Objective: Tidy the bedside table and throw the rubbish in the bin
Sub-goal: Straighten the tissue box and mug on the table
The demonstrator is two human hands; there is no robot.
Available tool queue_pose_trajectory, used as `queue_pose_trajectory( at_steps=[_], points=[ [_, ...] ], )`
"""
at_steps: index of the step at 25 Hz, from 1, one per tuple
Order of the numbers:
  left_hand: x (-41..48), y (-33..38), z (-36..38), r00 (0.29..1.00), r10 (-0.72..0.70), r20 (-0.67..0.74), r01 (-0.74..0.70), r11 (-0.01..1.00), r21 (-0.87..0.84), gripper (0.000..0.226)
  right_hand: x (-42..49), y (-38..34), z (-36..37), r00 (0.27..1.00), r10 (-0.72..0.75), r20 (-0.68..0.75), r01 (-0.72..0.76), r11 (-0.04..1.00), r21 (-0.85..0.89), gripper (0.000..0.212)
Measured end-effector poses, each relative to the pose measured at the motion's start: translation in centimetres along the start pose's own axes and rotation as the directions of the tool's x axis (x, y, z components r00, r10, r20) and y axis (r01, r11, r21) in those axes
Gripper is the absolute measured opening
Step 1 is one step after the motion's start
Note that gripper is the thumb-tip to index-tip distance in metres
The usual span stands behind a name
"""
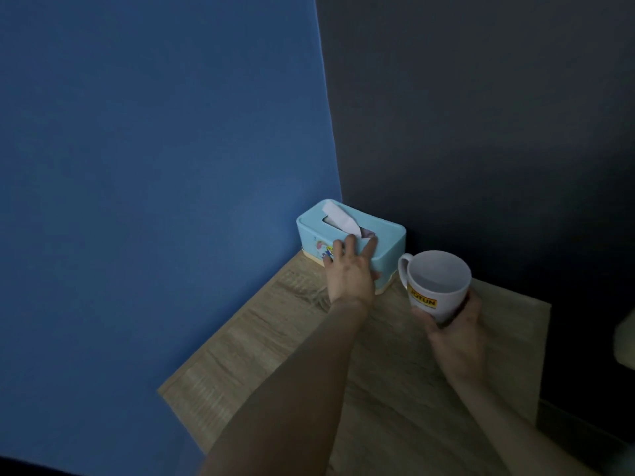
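A light blue tissue box (385,238) with a white tissue (338,218) sticking out of its slot stands in the far corner of the wooden bedside table (261,341). My left hand (350,269) grips the box's near edge, fingers over the lid and thumb on its side. My right hand (453,326) holds a white mug (436,286) with a yellow label from below, just right of the box. The mug looks empty, with its handle pointing left.
A blue wall (154,166) runs along the table's left edge and a dark wall (481,115) stands behind it. A pale object (625,341) shows at the right frame edge. The room is dim.
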State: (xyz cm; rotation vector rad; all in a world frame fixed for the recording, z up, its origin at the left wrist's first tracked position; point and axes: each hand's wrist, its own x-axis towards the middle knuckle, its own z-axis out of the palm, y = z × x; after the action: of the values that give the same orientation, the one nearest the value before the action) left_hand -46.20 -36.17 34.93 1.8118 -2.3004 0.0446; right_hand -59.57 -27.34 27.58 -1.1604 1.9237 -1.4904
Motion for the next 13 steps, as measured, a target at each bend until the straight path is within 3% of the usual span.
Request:
queue_pose_trajectory(
  at_steps=[4,13],
  points=[
    [0.3,0.0,-0.1,0.998,0.000,0.062,-0.001,1.000,0.031,0.068,0.4,0.3,-0.1,1.000,0.011,0.020,-0.011,1.000,0.010,0.099],
    [1.5,0.5,0.1,0.985,-0.035,0.168,0.054,0.993,-0.109,0.069,0.5,0.7,-0.3,0.999,0.014,0.036,-0.014,1.000,0.018,0.092]
  ],
)
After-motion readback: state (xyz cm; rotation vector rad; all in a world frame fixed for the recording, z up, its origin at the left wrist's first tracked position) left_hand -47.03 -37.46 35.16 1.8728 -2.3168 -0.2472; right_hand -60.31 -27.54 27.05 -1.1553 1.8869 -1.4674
